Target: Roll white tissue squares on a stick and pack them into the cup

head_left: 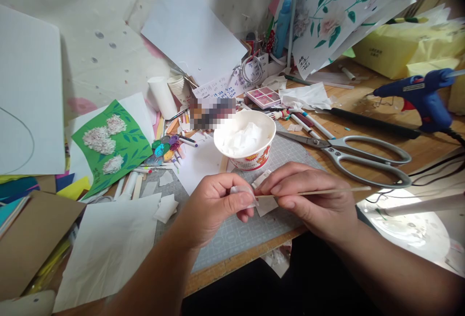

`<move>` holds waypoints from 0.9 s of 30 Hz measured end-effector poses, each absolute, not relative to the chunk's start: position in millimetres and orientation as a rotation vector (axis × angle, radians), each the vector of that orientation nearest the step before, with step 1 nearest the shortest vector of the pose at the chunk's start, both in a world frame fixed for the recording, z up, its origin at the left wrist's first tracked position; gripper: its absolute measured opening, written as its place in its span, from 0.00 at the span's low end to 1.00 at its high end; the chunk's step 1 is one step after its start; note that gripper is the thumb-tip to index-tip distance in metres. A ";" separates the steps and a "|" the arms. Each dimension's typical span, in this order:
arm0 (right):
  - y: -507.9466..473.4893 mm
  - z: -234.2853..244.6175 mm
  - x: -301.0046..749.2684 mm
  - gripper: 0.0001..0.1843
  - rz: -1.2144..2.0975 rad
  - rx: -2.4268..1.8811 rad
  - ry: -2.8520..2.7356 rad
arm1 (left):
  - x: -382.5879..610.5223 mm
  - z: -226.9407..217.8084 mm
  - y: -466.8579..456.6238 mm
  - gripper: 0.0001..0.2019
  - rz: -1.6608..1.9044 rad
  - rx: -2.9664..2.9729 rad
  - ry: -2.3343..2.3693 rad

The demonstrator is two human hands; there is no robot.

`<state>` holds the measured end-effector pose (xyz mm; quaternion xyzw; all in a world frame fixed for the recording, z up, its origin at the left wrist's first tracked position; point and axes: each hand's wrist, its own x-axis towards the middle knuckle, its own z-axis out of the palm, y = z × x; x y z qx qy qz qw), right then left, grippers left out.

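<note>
My left hand (218, 204) is closed in a pinch on a small piece of white tissue paper (244, 192), held over the grey cutting mat (240, 233). My right hand (308, 195) grips a thin wooden stick (337, 191) that points right, its near end meeting the tissue piece. A second scrap of white paper (267, 204) lies under the fingers. Just behind the hands stands a paper bowl (244, 140) filled with white tissue.
Large scissors (348, 153) lie right of the bowl. A blue glue gun (421, 95) stands at the far right. A green card with white paper flowers (112, 144) lies left, among markers, white sheets (109, 248), cardboard and a paper cup (162, 95). The desk edge runs below the mat.
</note>
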<state>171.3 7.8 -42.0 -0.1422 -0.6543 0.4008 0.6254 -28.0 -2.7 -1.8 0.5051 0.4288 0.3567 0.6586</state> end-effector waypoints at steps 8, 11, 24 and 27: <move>7.4 -41.8 171.8 0.07 0.906 -0.331 -1.518 | -27.4 -1.7 -2.8 0.06 0.811 1.147 0.999; 7.1 -41.5 171.9 0.07 0.908 -0.341 -1.516 | -27.9 -2.5 -2.9 0.06 0.810 1.152 0.988; 7.7 -41.2 172.4 0.06 0.898 -0.329 -1.530 | -28.2 -1.8 -2.5 0.07 0.800 1.131 0.956; 7.3 -41.1 172.2 0.06 0.898 -0.333 -1.540 | -28.7 -2.5 -2.7 0.07 0.799 1.125 0.947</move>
